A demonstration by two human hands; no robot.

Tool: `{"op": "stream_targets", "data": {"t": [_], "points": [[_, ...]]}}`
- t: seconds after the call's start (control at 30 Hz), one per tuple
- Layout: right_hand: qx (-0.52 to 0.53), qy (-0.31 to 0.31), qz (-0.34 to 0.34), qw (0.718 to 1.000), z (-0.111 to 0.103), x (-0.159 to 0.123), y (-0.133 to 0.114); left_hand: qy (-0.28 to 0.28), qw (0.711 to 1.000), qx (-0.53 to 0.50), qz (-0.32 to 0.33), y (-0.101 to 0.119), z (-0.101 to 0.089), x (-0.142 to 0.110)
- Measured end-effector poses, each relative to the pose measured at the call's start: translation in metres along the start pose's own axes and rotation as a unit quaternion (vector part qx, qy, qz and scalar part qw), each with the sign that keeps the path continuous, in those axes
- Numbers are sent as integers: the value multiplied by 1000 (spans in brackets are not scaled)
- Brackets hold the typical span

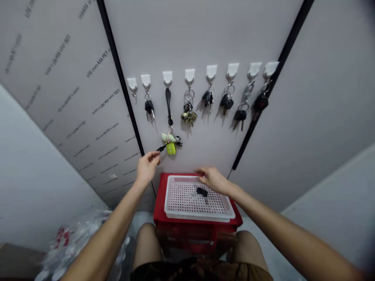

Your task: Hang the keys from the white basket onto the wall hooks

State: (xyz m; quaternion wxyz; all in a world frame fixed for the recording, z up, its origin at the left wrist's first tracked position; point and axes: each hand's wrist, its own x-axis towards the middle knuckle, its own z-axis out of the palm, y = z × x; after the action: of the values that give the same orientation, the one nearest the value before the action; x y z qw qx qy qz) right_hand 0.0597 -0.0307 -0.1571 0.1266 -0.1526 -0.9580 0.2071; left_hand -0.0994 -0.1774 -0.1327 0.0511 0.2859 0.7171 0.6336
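My left hand [148,167] is closed in a pinch on a short dark piece [161,148] of a key bunch [171,148]. That bunch has a yellow-green key fob and a pale charm. It hangs by a black strap [168,105] from a white hook [167,77] on the wall. My right hand [215,179] is over the back right rim of a white perforated basket [178,212], fingers loosely stretched and nothing visible in them. Inside the basket lies a small set of black-headed keys [202,192].
More white hooks line the wall, with several key sets, including a brassy bunch [189,114]. The leftmost hook [132,84] holds no keys. The basket stands on a red-covered stool [159,203] between my knees. Clear plastic bags [84,230] lie at lower left.
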Motion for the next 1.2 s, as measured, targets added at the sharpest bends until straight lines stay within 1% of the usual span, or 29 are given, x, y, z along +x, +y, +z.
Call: {"op": "stream_targets", "data": {"t": [0.07,0.1,0.17,0.23,0.3,0.37,0.43,0.5,0.6,0.7,0.77,0.87,0.97,1.1,1.2], "points": [[-33,-61,27,997,21,-16,22,-77,996,51,-11,-21,20,-26],[-50,-79,32,995,29,-21,31,-120,989,81,-6,-29,31,-37],[-78,-93,36,992,39,-26,41,-204,968,143,21,-43,52,-55],[-100,-91,42,990,45,-26,46,-272,941,197,53,-53,69,-67],[-119,-92,49,987,47,-24,47,-315,916,237,75,-61,80,-73],[-135,-98,57,984,48,-21,47,-331,902,266,80,-66,86,-75],[-146,-99,62,982,48,-19,47,-334,897,279,74,-70,88,-75],[-149,-97,60,982,48,-18,45,-328,900,280,65,-72,87,-74],[-137,-86,39,986,45,-17,36,-290,922,246,73,-68,86,-74],[-100,-55,-4,993,36,-13,21,-254,944,174,116,-61,86,-74],[-69,-34,-30,997,29,-10,11,-242,955,122,122,-56,85,-72],[-15,-6,-35,999,18,-5,1,-235,969,33,73,-48,81,-68],[54,13,-17,998,10,3,-8,-225,972,-65,28,-38,77,-63],[162,38,10,986,0,17,-29,-163,969,-183,-12,-20,70,-56],[234,56,0,971,-6,25,-48,-109,966,-232,-39,-7,59,-45]]}}
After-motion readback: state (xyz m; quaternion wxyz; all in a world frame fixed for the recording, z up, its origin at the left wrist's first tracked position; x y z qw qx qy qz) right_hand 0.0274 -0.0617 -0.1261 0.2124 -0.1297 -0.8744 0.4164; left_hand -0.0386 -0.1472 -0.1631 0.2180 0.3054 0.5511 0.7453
